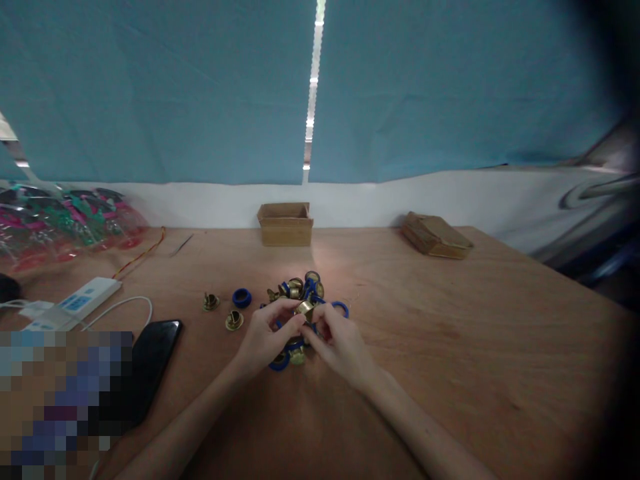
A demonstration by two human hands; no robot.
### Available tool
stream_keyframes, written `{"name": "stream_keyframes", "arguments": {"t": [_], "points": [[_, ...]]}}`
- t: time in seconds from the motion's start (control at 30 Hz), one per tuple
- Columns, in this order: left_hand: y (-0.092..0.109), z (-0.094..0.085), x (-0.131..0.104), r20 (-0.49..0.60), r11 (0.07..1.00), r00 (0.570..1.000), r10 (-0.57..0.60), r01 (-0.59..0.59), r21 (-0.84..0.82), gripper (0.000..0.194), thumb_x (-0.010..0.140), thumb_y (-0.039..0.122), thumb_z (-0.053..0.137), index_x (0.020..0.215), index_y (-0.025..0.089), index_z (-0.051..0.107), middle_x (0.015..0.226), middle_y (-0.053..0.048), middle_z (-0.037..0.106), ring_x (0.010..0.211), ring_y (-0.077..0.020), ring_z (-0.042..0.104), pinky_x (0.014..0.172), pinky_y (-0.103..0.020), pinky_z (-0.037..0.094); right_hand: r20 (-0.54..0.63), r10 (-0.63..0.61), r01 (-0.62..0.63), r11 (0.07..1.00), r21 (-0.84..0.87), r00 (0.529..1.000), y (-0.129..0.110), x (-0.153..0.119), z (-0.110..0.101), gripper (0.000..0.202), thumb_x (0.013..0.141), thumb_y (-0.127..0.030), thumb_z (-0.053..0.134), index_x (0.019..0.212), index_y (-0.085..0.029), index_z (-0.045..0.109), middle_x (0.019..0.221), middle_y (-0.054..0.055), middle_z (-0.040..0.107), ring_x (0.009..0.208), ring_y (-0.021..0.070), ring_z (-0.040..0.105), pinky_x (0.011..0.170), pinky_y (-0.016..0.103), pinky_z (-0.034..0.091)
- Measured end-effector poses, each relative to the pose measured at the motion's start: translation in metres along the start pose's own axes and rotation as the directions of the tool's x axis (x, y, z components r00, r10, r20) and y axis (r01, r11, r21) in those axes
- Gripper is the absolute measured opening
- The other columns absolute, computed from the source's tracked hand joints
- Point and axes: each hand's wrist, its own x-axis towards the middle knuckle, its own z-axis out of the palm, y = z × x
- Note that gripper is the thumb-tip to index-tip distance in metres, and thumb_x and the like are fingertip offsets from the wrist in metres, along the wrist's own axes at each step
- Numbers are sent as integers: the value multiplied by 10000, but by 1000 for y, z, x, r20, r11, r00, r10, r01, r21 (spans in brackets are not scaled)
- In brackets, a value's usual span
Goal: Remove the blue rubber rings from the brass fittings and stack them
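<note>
Between the fingertips of both my hands is a small brass-coloured round metal part (305, 309). My left hand (270, 331) pinches it from the left, and my right hand (340, 339) grips it from the right. Under and behind the hands lies a pile of brass parts (296, 288) and blue rings, partly hidden by my fingers. One blue ring (341, 309) shows just behind my right hand. Left of the pile are a separate blue ring (242, 298) and two loose brass parts, one nearer (234, 321) and one farther (211, 302).
An open cardboard box (286, 232) stands at the back, and a brown carton (436, 235) lies to its right. At left are a black phone (155, 367), a white power strip (90, 297) with cables, and plastic-wrapped items (75, 223). A thin tool (181, 245) lies farther back.
</note>
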Motion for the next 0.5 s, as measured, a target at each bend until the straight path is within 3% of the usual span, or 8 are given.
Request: {"name": "stream_keyframes", "arguments": {"t": [0.2,0.5], "points": [[0,0,0,15,1000,1000,8,-7,-19,247,830,339,609,995,162,657,956,-74,688,837,-185,649,713,-269,536,8,15,-15,998,68,1000,-6,2,-6,183,849,-229,574,788,-218,402,609,-63,447,489,84,439,464,206,321],[0,-1,0,24,998,1000,-16,17,-53,257,829,351,615,997,158,633,959,-83,680,839,-190,657,706,-276,548,72,-3,-5,994,112,997,-8,4,-14,17,905,-206,478,908,-200,493,676,-22,543,563,110,515,508,222,376]]}}
